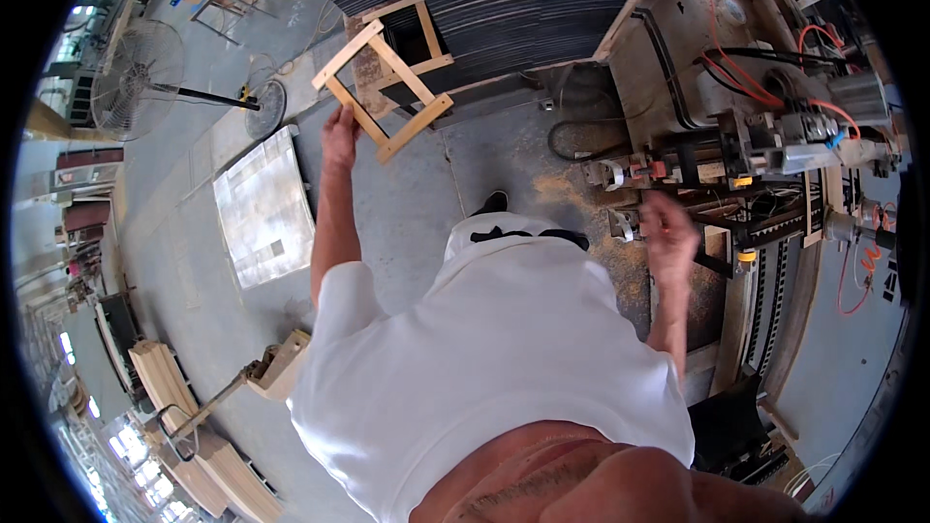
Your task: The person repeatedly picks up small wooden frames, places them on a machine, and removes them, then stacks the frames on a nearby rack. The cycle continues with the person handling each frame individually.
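Note:
My left hand (339, 136) is closed on the near side of a small four-sided wooden frame (416, 128), held out at arm's length and tilted over the floor. Just behind it, a second pale wooden frame (428, 29) rests against a tall stack of dark sheets, partly covered by the held one. On the other side, my right hand (668, 234) is beside the metal clamps of a machine (620, 225). Motion smears its fingers, so I cannot tell whether they hold or touch anything.
The dark stack (523, 15) rises ahead. Orange hoses (741, 82) run over the machine at right, with sawdust (567, 194) below. A pedestal fan (140, 77) and a pale metal plate (263, 205) are at left. Timber pieces (218, 460) lie lower left.

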### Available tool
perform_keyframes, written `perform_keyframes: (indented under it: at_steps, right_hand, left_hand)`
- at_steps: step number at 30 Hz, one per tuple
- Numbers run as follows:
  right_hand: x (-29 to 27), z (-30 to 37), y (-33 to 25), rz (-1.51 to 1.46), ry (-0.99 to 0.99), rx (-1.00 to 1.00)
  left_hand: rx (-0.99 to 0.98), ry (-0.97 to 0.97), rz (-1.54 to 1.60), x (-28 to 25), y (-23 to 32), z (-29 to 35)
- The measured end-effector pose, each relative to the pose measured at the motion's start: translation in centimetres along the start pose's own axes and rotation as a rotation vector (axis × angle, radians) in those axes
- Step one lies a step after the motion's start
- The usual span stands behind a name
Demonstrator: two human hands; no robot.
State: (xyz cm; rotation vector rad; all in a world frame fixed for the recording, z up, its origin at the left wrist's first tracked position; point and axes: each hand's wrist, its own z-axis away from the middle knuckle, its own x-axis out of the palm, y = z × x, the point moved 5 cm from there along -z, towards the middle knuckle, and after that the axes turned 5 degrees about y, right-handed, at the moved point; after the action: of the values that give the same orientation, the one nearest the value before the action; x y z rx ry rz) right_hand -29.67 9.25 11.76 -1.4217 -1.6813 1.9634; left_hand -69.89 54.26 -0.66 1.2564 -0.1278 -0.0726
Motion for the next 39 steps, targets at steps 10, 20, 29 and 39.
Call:
perform_keyframes:
  at_steps: [10, 20, 29, 39]
  right_hand:
    - [12.0, 11.9, 19.9, 0.410, -0.364, 0.389]
    - [14.2, 23.2, 24.2, -0.178, -0.158, 0.861]
    - [14.7, 17.7, 22.2, 0.064, -0.257, 0.740]
    - [7.4, 24.5, 17.4, 0.239, 0.143, 0.638]
  left_hand:
    - [0.138, 0.011, -0.382, 2.4, -2.0, -21.7]
    - [0.578, 0.073, -0.908, 7.6, -0.5, -18.8]
    - [0.923, -0.399, -1.260, 13.5, 0.4, -8.0]
    - [0.957, -0.503, -1.168, 14.8, 0.1, -7.1]
